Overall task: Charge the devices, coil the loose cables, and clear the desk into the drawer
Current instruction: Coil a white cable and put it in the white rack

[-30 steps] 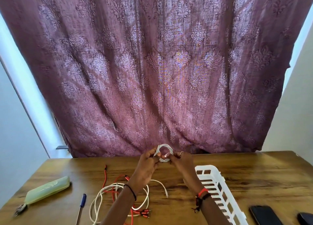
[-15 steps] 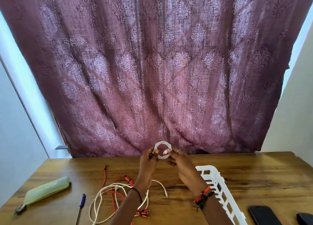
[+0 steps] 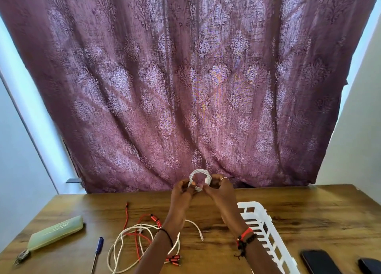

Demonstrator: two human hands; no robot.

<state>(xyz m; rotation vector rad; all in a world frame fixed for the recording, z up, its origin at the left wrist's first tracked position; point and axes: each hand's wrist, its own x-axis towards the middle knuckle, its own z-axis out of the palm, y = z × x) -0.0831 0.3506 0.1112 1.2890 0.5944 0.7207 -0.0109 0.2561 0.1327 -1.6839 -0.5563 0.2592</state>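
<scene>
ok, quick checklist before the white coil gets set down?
1. Coil gripped on both sides: ok. The left hand and right hand pinch the coiled white cable above the desk.
2. Loose end secured: cannot tell, fingers cover it.
3. Drop spot near: ok. The white basket sits just right of the right wrist.
4. Other cables coiled: not ok. The loose white cable and red cable lie tangled on the desk.
5. Phone charging: cannot tell. The black phone is cut off by the frame edge.

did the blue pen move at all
No. The blue pen lies where it did, same gap from the green pouch beside it.
</scene>
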